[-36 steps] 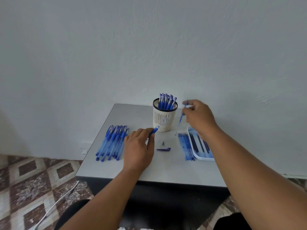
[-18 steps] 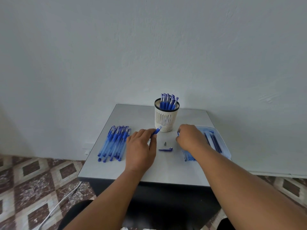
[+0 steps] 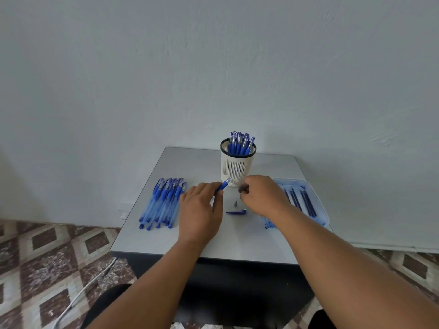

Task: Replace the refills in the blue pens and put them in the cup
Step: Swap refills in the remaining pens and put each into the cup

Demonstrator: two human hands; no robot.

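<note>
Pen barrel [image 3: 222, 185] pinched in left hand [image 3: 199, 212], right hand [image 3: 261, 194] beside

Right hand [image 3: 262, 194] now off the refills, nearer the pen barrel [image 3: 222, 185].

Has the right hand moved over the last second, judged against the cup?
Yes. The right hand was up beside the cup rim; it has come down toward the person and now sits low at the cup's base, above the table.

We see blue pens [image 3: 162, 203] on our grey table [image 3: 190, 162], a cream slotted cup [image 3: 236, 167] rimmed black, and brown-and-white diamond floor tiles [image 3: 47, 257].
</note>
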